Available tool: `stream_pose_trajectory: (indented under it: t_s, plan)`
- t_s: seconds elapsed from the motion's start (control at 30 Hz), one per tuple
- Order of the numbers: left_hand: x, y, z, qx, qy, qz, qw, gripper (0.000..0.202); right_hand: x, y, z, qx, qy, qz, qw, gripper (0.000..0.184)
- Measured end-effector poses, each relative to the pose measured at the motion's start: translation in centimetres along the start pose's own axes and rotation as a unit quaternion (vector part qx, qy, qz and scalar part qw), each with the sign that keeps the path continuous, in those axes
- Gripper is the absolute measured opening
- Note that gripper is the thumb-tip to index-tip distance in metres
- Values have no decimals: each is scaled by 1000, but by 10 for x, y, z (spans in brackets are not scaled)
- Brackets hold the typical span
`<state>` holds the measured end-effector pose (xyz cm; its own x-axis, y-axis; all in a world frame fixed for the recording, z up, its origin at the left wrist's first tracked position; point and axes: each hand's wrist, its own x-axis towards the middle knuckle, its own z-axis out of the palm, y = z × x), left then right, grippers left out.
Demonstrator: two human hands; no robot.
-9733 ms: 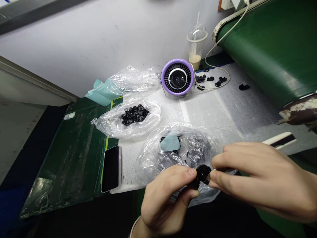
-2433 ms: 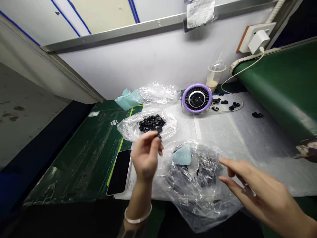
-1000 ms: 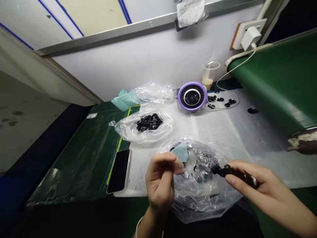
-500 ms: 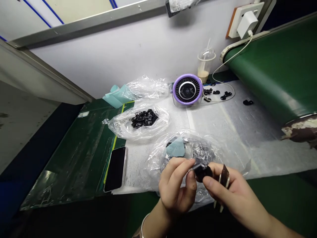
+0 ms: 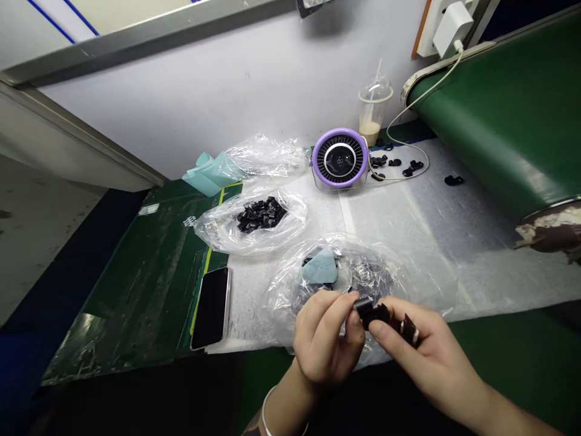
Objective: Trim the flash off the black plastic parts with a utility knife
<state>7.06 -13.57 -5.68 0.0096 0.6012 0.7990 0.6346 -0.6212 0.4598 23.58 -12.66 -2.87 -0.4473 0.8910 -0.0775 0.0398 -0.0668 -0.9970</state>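
A small black plastic part (image 5: 374, 313) with a rounded, tube-like end is held between my two hands above an open clear plastic bag. My left hand (image 5: 323, 339) pinches its left end between thumb and fingers. My right hand (image 5: 424, 351) grips the other end with thumb and forefinger. Tucked in the right hand's fingers is a dark brown tool with pale edges (image 5: 408, 330), mostly hidden, its kind unclear. Beneath the hands, the clear bag (image 5: 284, 303) contains more dark parts and a light blue piece of sheet (image 5: 320, 266).
A second clear bag (image 5: 213, 233) holds many black parts (image 5: 261, 215). A phone (image 5: 211, 309) lies at left. Farther back are a purple fan (image 5: 340, 158), a drink cup (image 5: 374, 112), a white cable (image 5: 426, 94) and loose black parts (image 5: 454, 180). A green conveyor belt (image 5: 508, 109) borders the right.
The brown tool has turned in my right hand, so its pale prongs no longer stick out below. Both hands keep hold of the black part. The view has shifted slightly.
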Motion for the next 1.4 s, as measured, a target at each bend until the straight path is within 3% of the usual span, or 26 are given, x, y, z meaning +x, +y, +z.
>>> stream_pose_trajectory:
  t_s: [0.23, 0.37, 0.43, 0.53, 0.7, 0.87, 1.03, 1.17, 1.4]
  plan:
    - [0, 8, 1, -117, 12, -79, 990, 17, 3, 4, -3, -112, 19, -145, 983, 15]
    - [0, 10, -1, -235, 4, -159, 959, 14, 8, 8, -7, -150, 20, -216, 965, 20]
    - [-3, 10, -2, -317, -5, -216, 924, 15, 10, 10, -10, -178, 23, -253, 951, 24]
    - [-8, 11, -2, -445, -22, -301, 843, 17, 12, 10, -14, -224, 23, -299, 927, 30]
    - [-12, 16, -3, -586, -39, -366, 722, 17, 17, 7, -22, -281, 16, -351, 893, 45]
    - [-7, 16, -4, -633, -33, -412, 654, 12, 24, 12, -28, -310, 21, -415, 855, 34]
    - [-4, 16, -3, -671, -37, -441, 595, 16, 28, 13, -29, -291, 4, -419, 860, 32]
    - [-3, 15, -2, -695, -45, -436, 570, 17, 29, 13, -29, -277, 4, -407, 870, 35]
    - [-3, 15, -3, -683, -56, -438, 581, 12, 29, 11, -30, -244, -10, -384, 890, 37]
